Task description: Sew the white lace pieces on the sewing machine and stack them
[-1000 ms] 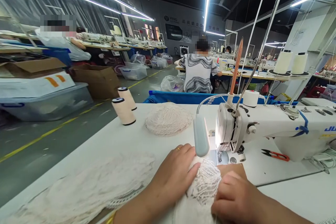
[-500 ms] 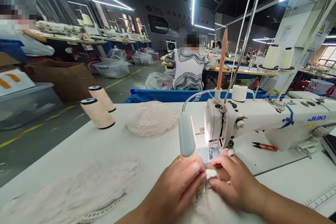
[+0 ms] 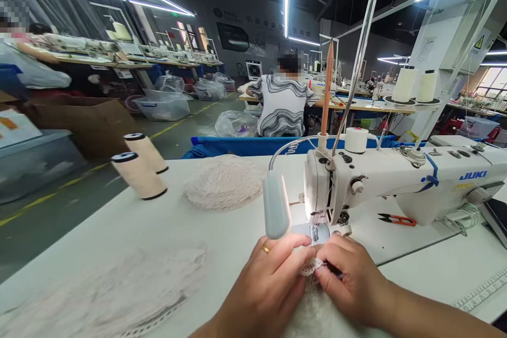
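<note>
Just in front of the sewing machine [image 3: 390, 171], a strip of white lace trim [image 3: 311, 268] is pinched between both hands. My left hand [image 3: 263, 282] is closed on its left side, a gold ring on one finger. From the right, my right hand [image 3: 354, 280] grips the lace between thumb and fingers. Something thin and dark shows at that hand's thumb; I cannot make out what it is. More of the lace hangs toward me, blurred, below the hands. Behind the fingertips lies the lit needle area with the presser foot [image 3: 316, 232].
Lace heaps lie at the table's back [image 3: 225, 182] and front left [image 3: 130, 288]. Two thread cones [image 3: 138, 175] stand at the left edge. A grey lamp [image 3: 276, 206] hangs close above my left hand. Red-handled snips [image 3: 397, 219] and a clear ruler [image 3: 483, 290] lie right. A person sits ahead.
My hands have drawn closer together on the lace, and its edge has turned between them. The dark thin thing by my right thumb now shows. The whole view has shifted slightly.
</note>
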### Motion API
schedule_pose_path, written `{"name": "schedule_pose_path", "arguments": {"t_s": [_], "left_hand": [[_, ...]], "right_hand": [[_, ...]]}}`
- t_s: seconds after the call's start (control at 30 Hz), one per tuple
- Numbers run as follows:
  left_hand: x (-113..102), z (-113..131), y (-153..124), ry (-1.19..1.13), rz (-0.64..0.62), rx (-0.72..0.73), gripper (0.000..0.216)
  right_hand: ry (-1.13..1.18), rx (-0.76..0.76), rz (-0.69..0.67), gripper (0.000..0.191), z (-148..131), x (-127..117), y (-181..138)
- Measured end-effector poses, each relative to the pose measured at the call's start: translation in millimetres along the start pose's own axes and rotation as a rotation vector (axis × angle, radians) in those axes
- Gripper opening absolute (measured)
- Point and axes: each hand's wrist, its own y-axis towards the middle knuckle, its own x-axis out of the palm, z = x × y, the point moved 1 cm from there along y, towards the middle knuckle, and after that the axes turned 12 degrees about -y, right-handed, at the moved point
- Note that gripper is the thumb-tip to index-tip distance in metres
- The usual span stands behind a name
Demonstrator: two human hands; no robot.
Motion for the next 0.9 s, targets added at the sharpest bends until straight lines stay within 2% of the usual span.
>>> {"name": "schedule_pose_path", "arguments": {"t_s": [0.4, 0.53, 0.63, 0.73, 0.83, 0.9], "left_hand": [[-5.1, 4.3, 3.8, -0.092, -0.046, -0.049, 0.028], [-6.5, 7.1, 5.6, -0.129, -0.064, -0.095, 0.027], [-7.1, 8.4, 6.6, -0.158, -0.076, -0.164, 0.027], [-8.5, 10.7, 9.3, -0.207, -0.076, -0.226, 0.027], [-13.6, 20.9, 15.0, -0.27, -0.051, -0.272, 0.023], [-18.1, 34.4, 18.2, -0.339, -0.06, -0.286, 0.019]], "right_hand": [[-0.022, -0.023, 0.023, 0.017, 0.6, 1.5, -2.4], [0.009, 0.007, 0.032, 0.005, -0.5, 0.3, -3.2], [0.046, -0.035, 0.093, 0.021, -0.1, 1.2, -1.3], [0.074, -0.078, 0.145, 0.019, 0.8, 1.4, 1.2], [0.128, -0.09, 0.12, 0.016, -5.5, -13.9, 2.0], [0.226, -0.08, 0.024, 0.016, -16.6, -38.4, 0.9]]}}
